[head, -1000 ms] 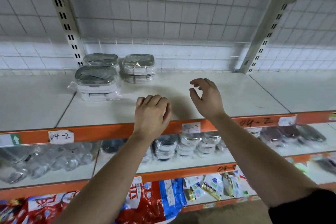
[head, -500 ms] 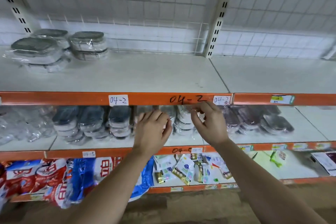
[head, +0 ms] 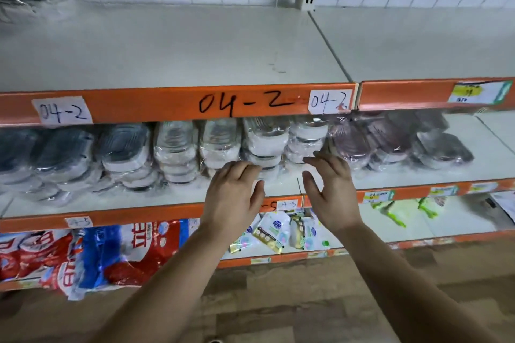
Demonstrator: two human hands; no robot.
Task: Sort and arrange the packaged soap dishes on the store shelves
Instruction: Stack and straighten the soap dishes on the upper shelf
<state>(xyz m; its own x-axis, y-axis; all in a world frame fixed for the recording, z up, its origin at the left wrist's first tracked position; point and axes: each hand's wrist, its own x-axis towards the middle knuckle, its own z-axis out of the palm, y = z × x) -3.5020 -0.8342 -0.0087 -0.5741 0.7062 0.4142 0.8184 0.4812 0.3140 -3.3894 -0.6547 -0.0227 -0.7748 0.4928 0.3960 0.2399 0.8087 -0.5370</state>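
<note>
The upper shelf in front of you carries 04-2 labels along its orange front edge. On the middle shelf below it, the packaged soap dishes sit in stacked rows set back from the front edge. Your left hand and right hand reach over that edge, each grip open with fingers spread. The left fingertips may touch a package, but blur hides it.
</note>
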